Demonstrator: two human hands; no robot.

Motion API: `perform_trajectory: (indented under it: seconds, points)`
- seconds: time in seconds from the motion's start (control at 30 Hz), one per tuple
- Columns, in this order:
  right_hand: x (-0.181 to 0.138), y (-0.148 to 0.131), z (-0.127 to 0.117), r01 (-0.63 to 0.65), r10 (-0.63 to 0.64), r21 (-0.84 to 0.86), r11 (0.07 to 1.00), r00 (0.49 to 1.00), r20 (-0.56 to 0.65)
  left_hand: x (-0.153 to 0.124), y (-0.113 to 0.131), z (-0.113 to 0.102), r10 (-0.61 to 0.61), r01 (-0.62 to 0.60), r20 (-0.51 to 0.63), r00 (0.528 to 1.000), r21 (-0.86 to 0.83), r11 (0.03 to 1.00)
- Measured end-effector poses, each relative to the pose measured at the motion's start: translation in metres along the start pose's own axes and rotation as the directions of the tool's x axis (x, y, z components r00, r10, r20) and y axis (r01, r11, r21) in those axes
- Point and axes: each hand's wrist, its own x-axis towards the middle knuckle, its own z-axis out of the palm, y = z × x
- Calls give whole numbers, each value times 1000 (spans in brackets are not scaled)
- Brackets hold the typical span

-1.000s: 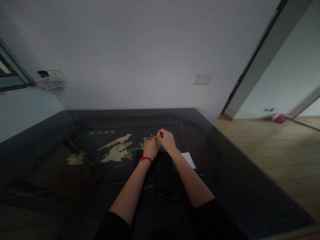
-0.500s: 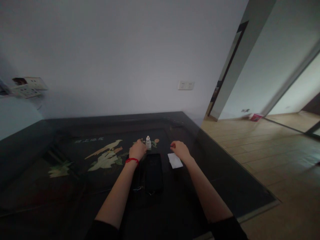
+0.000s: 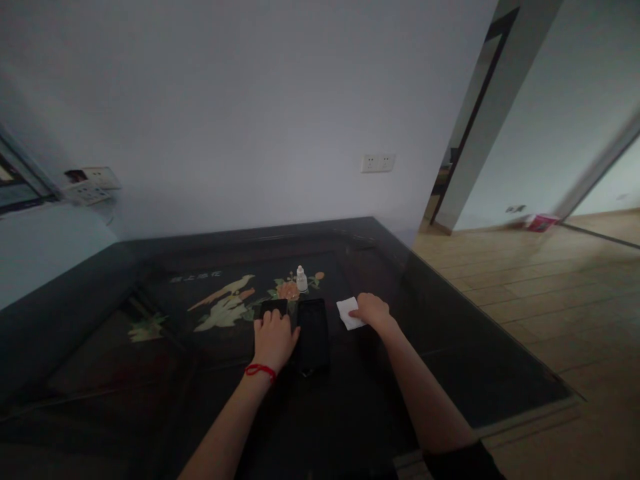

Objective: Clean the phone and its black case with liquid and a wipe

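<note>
My left hand (image 3: 273, 340) lies over a dark flat phone (image 3: 275, 307), thumb at its right edge and fingers across its face; the hand covers its lower part. Just right of it lies a black rectangular case (image 3: 313, 337) with a raised rim. My right hand (image 3: 372, 311) is closed, thumb on the edge of a small white square (image 3: 349, 315), paper or cloth; I cannot tell which. A little white dropper bottle (image 3: 301, 280) stands upright beyond the case.
All this is on a glossy black table (image 3: 210, 393) decorated with a bird-and-flower picture (image 3: 225, 312). A pale wall (image 3: 240, 120) with a socket (image 3: 379, 163) rises behind the far edge. Wooden floor (image 3: 515, 293) lies to the right.
My left hand has drawn back from beside the bottle onto the phone. My right hand has come down onto the white square and closed on its edge. The camera view has shifted slightly.
</note>
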Motion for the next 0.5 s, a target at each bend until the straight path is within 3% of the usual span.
perform_trajectory:
  seconds: [0.2, 0.37, 0.43, 0.5]
  points:
    - [5, 1, 7, 73, -68, 126, 989, 997, -46, 8, 2, 11, -3, 3, 3, 1000, -102, 995]
    - [8, -4, 6, 171, -144, 313, 934, 984, -106, 11, -5, 17, -59, 66, 29, 998, -431, 900]
    - [6, -8, 5, 224, -199, 532, 816, 974, -104, 13, -9, 18, -92, 108, 57, 994, -599, 793]
    - [2, -12, 5, 252, -231, 753, 608, 964, -136, 13, -13, 18, -128, 152, 94, 987, -790, 594]
